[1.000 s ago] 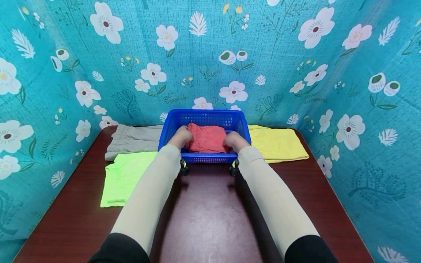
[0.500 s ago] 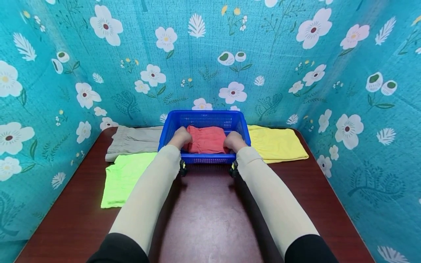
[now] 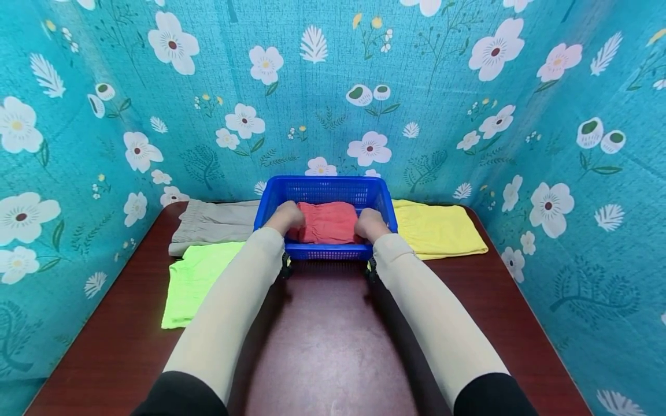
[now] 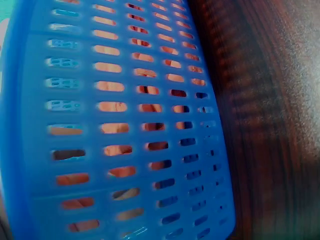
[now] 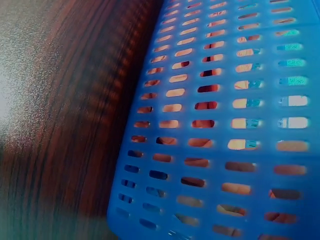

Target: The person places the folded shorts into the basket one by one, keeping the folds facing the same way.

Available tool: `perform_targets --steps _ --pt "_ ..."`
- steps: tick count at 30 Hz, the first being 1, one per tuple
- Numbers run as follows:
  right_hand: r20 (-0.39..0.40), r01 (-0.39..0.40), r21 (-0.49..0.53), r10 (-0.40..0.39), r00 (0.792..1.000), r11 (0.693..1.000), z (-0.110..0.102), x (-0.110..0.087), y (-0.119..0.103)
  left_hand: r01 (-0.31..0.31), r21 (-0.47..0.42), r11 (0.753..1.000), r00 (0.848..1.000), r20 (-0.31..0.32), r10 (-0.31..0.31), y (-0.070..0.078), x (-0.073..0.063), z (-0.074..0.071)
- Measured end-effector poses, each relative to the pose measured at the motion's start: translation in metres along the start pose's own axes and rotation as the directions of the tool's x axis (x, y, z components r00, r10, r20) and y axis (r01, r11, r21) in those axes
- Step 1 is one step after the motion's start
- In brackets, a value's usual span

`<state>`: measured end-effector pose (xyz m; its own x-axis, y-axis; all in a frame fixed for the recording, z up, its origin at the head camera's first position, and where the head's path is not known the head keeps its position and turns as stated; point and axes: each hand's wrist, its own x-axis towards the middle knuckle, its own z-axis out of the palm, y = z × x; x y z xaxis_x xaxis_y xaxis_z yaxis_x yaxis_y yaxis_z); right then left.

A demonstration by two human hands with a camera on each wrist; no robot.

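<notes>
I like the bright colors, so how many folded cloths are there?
4: the red cloth in the blue basket, the yellow cloth right of it, the gray cloth and green cloth left. Others may be hidden.

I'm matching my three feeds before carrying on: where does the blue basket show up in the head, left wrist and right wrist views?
Head: the blue basket sits a little below centre.
Left wrist: it fills the left and middle, seen up close.
Right wrist: it fills the middle and right, also close.
Shared landmark: the dark wood tabletop, at the right in left wrist, at the left in right wrist.
</notes>
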<state>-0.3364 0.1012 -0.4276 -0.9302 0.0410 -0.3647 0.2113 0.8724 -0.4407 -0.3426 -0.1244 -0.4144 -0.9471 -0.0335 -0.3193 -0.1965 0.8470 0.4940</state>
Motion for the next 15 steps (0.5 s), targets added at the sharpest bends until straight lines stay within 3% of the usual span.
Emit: perform_targets --steps 4,10,15 --pt "-0.022 0.036 -0.040 -0.037 0.999 0.999 0.002 -0.004 0.000 0.007 0.019 1.000 0.999 0.032 -0.007 0.000 -0.004 -0.004" --pt "-0.062 0.063 -0.050 -0.066 0.996 0.997 0.001 -0.017 -0.001 -0.036 0.051 0.998 0.998 0.049 0.034 0.000 -0.006 -0.003" --pt "-0.105 0.115 -0.071 -0.122 0.987 0.991 -0.001 -0.026 -0.001 -0.047 -0.015 0.999 0.996 0.075 0.048 -0.001 -0.013 -0.006"
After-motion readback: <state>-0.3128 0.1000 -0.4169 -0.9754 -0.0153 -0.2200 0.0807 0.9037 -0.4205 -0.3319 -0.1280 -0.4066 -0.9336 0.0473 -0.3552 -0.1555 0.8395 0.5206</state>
